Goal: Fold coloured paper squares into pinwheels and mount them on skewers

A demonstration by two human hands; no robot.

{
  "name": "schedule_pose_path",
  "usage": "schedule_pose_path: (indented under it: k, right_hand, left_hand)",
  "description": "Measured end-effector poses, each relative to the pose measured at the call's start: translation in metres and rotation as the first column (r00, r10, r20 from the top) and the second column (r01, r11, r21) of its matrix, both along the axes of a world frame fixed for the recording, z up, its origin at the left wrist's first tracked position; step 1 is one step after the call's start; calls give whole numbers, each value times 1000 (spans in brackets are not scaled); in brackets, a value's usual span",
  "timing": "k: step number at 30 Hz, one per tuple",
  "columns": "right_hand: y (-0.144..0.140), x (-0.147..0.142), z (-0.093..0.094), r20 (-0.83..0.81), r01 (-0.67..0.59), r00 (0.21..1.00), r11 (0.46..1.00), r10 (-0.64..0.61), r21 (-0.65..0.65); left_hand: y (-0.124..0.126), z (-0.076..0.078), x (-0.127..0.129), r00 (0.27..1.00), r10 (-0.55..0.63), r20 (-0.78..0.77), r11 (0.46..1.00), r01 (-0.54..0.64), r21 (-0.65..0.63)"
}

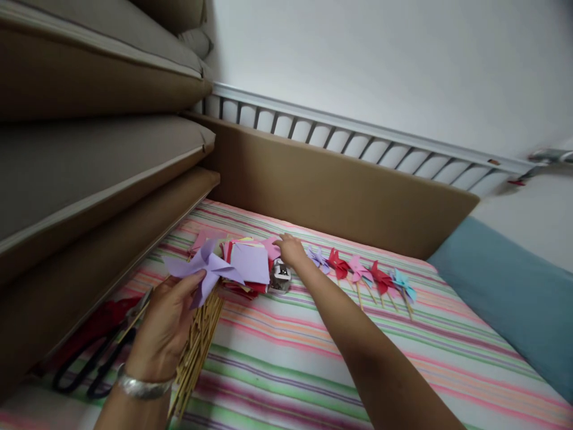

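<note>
My left hand (165,325) holds a folded purple paper pinwheel (203,269) up over a bundle of thin wooden sticks (197,349). My right hand (290,249) reaches far forward, fingers curled down on the far edge of a stack of coloured paper squares (248,263) on the striped bedsheet (313,358). A small shiny metal object (280,278) lies just under the right wrist. Whether the right hand grips anything is hidden by its back.
Several finished pinwheels (362,275) on sticks lie in a row to the right. Black-handled scissors (96,358) rest at the left edge. Brown cushions (89,155) stack up on the left; a padded headboard (340,191) and white rail run behind. A teal cushion (514,292) is on the right.
</note>
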State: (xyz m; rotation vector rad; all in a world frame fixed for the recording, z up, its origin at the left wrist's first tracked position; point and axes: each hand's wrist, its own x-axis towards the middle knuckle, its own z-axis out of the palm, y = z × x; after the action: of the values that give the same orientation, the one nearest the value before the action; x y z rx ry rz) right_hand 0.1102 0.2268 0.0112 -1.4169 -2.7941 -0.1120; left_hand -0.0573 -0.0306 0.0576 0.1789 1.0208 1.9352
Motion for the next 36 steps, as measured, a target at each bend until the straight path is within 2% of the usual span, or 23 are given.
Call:
schedule_pose_path:
  k: [3, 8, 12, 15, 19, 21, 23, 25, 29, 33, 36]
  right_hand:
    - [19, -6, -7, 59, -81, 995, 995, 84, -56]
    - [26, 0, -16, 76, -134, 986, 979, 146, -151]
    - [17, 2, -20, 24, -32, 999, 992, 35, -122]
    - [14, 0, -16, -30, 74, 997, 995, -77, -73]
    - [7, -2, 5, -132, 194, 973, 981, -190, 22]
    - [-5, -6, 20, -190, 200, 965, 976, -181, 90]
    - [-26, -11, 30, -228, 134, 969, 979, -96, 154]
    - [-52, -18, 34, -230, 2, 972, 981, 44, 196]
    - [-97, -27, 26, -173, -226, 949, 951, 265, 212]
    - [-113, -26, 16, -129, -339, 920, 917, 370, 210]
    - [-116, -26, 15, -129, -365, 917, 923, 379, 119]
  left_hand:
    - [-2, 1, -6, 998, -56, -32, 998, 55, -19]
    - [1, 5, -8, 999, -32, -34, 999, 31, -23]
    - [2, 7, -6, 999, -20, -30, 999, 19, -42]
    - [0, 4, -7, 1000, -19, -24, 999, 18, -36]
    - [-3, 2, -11, 1000, 17, 0, 1000, -17, 0]
    - [-4, 3, -12, 1000, 14, 2, 1000, -14, 21]
    - [-6, 6, -13, 1000, 0, 1, 999, 0, 34]
    - [-7, 8, -13, 1000, -2, -1, 999, 2, 39]
    - [-11, 12, -12, 1000, -4, -11, 999, 4, 40]
    - [-16, 11, -15, 1000, -3, -28, 998, 4, 59]
    - [-18, 9, -19, 999, 8, -38, 997, -5, 78]
